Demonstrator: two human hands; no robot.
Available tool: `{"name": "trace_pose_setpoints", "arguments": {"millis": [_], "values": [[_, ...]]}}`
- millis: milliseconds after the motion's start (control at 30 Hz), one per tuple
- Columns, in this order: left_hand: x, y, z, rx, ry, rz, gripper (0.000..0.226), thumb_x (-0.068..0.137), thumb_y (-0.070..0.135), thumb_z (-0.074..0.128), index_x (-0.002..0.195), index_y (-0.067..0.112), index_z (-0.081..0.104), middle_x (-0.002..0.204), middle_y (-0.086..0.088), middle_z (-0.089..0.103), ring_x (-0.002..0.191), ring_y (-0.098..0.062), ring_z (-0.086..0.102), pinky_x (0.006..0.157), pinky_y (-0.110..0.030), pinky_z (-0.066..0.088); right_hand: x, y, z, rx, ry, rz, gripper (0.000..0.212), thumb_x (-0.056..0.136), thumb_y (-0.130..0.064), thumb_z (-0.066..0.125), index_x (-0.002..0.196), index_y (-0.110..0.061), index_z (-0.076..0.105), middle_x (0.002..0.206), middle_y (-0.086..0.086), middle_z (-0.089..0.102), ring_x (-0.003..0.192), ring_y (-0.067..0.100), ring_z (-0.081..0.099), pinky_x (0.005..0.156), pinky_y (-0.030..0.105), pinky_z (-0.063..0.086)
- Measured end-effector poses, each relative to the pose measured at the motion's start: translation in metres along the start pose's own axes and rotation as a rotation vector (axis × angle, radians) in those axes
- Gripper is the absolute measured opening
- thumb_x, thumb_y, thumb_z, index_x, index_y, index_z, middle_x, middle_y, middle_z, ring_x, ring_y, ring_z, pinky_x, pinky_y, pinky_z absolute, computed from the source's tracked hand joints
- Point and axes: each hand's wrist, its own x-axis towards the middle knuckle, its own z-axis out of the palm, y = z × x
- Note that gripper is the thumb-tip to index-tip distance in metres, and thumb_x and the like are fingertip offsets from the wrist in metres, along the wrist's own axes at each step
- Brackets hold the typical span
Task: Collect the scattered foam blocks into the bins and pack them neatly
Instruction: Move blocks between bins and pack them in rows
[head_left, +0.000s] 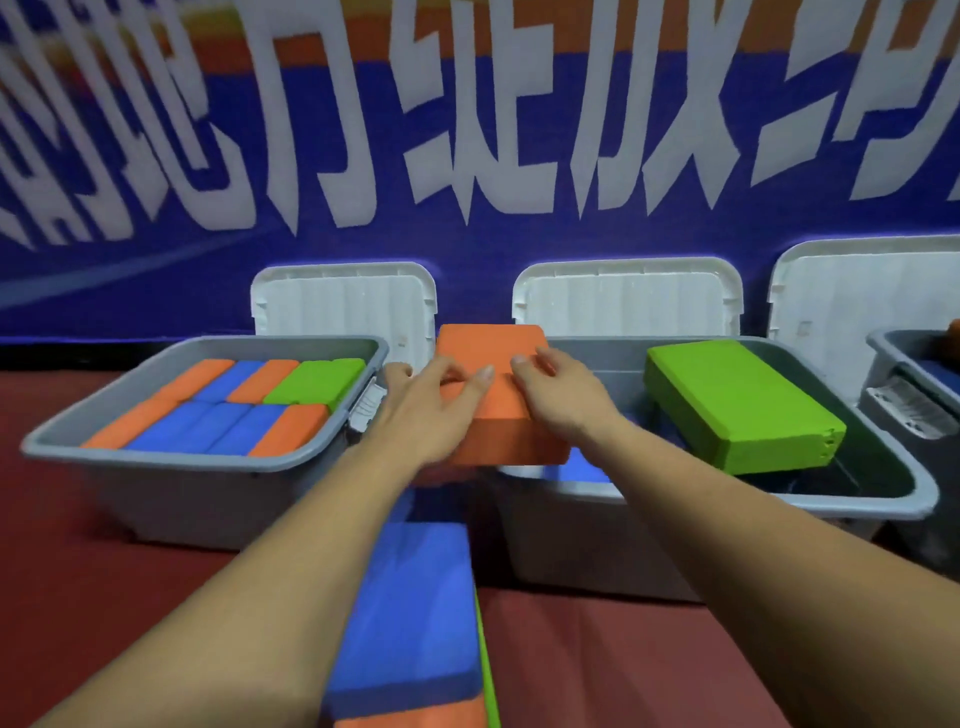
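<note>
orange foam block (493, 345) (matte slab) rests under left hand (431, 405), right hand (563, 400), fingers (543, 359) spread.

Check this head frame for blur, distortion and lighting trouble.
Head view: the banner lettering is smeared by blur, while the orange block under the left hand and right hand is fairly sharp; head view again, wide-angle bowing curves the left bin rim and the banner's lower edge; lighting is even, shadows soft, no hard glare.
</note>
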Motion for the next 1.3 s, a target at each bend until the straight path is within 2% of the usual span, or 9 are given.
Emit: {"name": "trace_pose_setpoints", "arguments": {"millis": [67, 167, 267, 367, 533, 700, 833, 1033, 1300], "values": [[-0.009, -0.023, -0.018, 0.015, -0.064, -0.028, 0.077, 0.07, 0.095, 0.026, 0.133, 0.055, 0.045, 0.149, -0.003, 0.048, 0.134, -0.025, 0.048, 0.116, -0.043, 0.034, -0.01, -0.012, 0.02, -0.064, -0.088, -0.04, 0.066, 0.099, -0.061, 0.043, 0.155, -0.026, 0.039, 0.158, 0.003, 0.044, 0.149, 0.03, 0.032, 0.12, 0.045, 0.028], [-0.025, -0.058, -0.043, 0.057, -0.161, -0.139, 0.092, 0.076, 0.095, 0.022, 0.156, 0.051, 0.013, 0.169, -0.002, 0.016, 0.155, -0.027, 0.013, 0.127, -0.044, 0.009, -0.029, -0.031, 0.05, -0.091, -0.209, -0.104, 0.066, 0.101, -0.057, 0.046, 0.158, -0.025, 0.035, 0.16, 0.003, 0.04, 0.151, 0.029, 0.028, 0.123, 0.042, 0.023], [-0.049, -0.079, -0.061, 0.113, -0.182, -0.263, 0.075, 0.087, 0.084, 0.023, 0.155, 0.054, 0.012, 0.168, -0.015, 0.003, 0.156, -0.03, 0.007, 0.124, -0.04, 0.006, -0.05, -0.037, 0.082, -0.152, -0.376, -0.124, 0.067, 0.102, -0.055, 0.046, 0.16, -0.026, 0.027, 0.165, 0.007, 0.031, 0.154, 0.033, 0.02, 0.125, 0.04, 0.016], [-0.075, -0.101, -0.066, 0.15, -0.295, -0.33, 0.072, 0.089, 0.081, 0.023, 0.155, 0.054, 0.016, 0.165, -0.016, -0.005, 0.155, -0.033, 0.01, 0.125, -0.041, 0.005, -0.067, -0.033, 0.106, -0.167, -0.484, -0.031, 0.073, 0.098, -0.062, 0.047, 0.16, -0.038, 0.019, 0.165, 0.015, 0.026, 0.149, 0.039, 0.027, 0.113, 0.045, 0.04], [-0.1, -0.128, -0.049, 0.197, -0.316, -0.433, 0.063, 0.092, 0.079, 0.029, 0.15, 0.053, 0.031, 0.15, -0.01, 0.02, 0.145, -0.035, 0.031, 0.123, -0.046, 0.02, -0.073, -0.013, 0.125, -0.243, -0.574, 0.0, 0.072, 0.094, -0.064, 0.048, 0.158, -0.042, 0.024, 0.162, 0.015, 0.033, 0.142, 0.036, 0.04, 0.113, 0.047, 0.041], [-0.074, -0.101, -0.036, 0.301, 0.05, -0.237, 0.043, 0.099, 0.062, 0.038, 0.129, 0.039, 0.057, 0.139, -0.002, 0.038, 0.138, -0.026, 0.032, 0.113, -0.047, 0.024, -0.059, -0.006, 0.092, -0.147, -0.3, -0.116, 0.054, 0.103, -0.045, 0.045, 0.154, -0.03, 0.036, 0.144, 0.014, 0.056, 0.132, 0.036, 0.051, 0.11, 0.039, 0.041], [-0.036, -0.062, -0.007, 0.233, 0.162, -0.021, 0.043, 0.099, 0.057, 0.045, 0.127, 0.03, 0.061, 0.13, -0.009, 0.054, 0.132, -0.031, 0.043, 0.112, -0.046, 0.033, -0.039, 0.014, 0.049, -0.079, -0.045, -0.133, 0.046, 0.101, -0.046, 0.043, 0.142, -0.026, 0.049, 0.106, 0.018, 0.07, 0.103, 0.037, 0.066, 0.095, 0.043, 0.051], [0.007, 0.005, 0.071, 0.167, -0.017, 0.085, 0.051, 0.097, 0.061, 0.046, 0.136, 0.029, 0.056, 0.13, -0.01, 0.059, 0.124, -0.032, 0.054, 0.106, -0.045, 0.043, -0.012, 0.056, -0.011, -0.181, 0.151, 0.056, 0.053, 0.103, -0.039, 0.043, 0.148, -0.01, 0.041, 0.134, 0.024, 0.057, 0.125, 0.04, 0.053, 0.102, 0.043, 0.04], [0.057, 0.016, 0.154, 0.124, -0.293, -0.048, 0.068, 0.094, 0.069, 0.042, 0.151, 0.032, 0.039, 0.149, -0.008, 0.052, 0.131, -0.032, 0.053, 0.109, -0.046, 0.042, 0.036, 0.116, -0.038, -0.288, 0.083, 0.239, 0.054, 0.106, -0.037, 0.038, 0.15, -0.007, 0.035, 0.144, 0.027, 0.051, 0.131, 0.041, 0.05, 0.103, 0.04, 0.039]]}}
